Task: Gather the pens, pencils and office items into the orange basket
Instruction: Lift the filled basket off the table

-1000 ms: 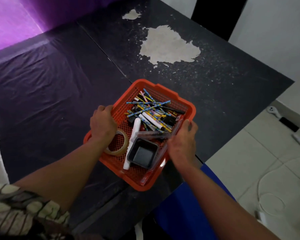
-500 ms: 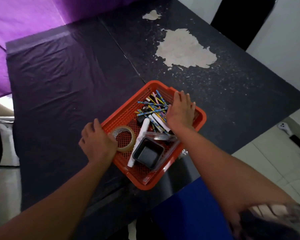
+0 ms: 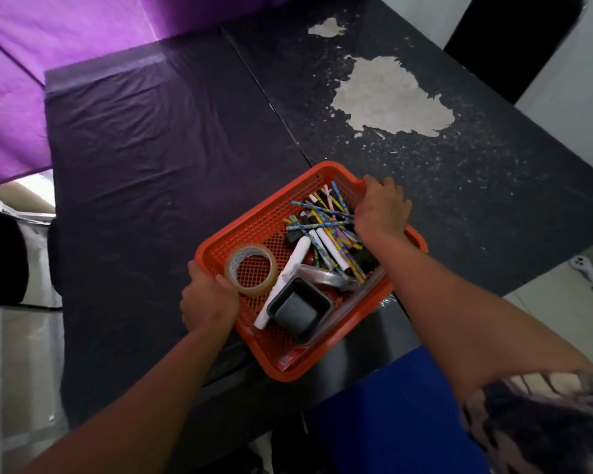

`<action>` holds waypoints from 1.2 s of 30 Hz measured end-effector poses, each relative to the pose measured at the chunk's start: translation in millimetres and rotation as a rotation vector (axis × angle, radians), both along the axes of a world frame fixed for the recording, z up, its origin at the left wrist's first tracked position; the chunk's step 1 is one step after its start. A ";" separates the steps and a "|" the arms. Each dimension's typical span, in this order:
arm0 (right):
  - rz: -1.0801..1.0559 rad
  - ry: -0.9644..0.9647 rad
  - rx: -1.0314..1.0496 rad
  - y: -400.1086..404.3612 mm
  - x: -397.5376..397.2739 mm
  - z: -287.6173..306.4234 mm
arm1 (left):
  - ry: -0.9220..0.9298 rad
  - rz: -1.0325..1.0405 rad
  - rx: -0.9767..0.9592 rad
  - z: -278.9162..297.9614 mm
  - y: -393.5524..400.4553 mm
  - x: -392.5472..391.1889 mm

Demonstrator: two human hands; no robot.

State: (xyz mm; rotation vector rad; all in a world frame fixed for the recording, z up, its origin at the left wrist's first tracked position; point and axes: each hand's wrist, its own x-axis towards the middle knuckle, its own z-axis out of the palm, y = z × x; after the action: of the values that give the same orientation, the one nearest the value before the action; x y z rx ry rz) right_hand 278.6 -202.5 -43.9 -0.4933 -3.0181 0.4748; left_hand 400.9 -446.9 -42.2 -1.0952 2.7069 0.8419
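Both hands grasp the orange basket on the black table: left hand curled over its near-left rim, right hand over the far rim. Inside lie patterned pencils, a tape roll, a black tray. No writing is legible.

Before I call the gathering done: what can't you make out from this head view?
- Orange basket far-right rim: hidden under the right hand.
- Pencils: too tangled to count.
- Near-left rim: covered by the left hand.
- Table's near edge: behind both forearms.

Orange basket on black table
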 end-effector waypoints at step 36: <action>0.819 0.153 -0.153 -354.5 271.2 92.8 | 0.381 0.692 -0.213 93.2 -283.8 374.0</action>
State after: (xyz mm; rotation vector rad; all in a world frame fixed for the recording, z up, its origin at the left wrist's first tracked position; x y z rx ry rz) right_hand 549.8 -557.0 48.9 0.7802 -2.9111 0.7236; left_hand 774.9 -730.7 51.0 -2.1946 2.7571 0.9229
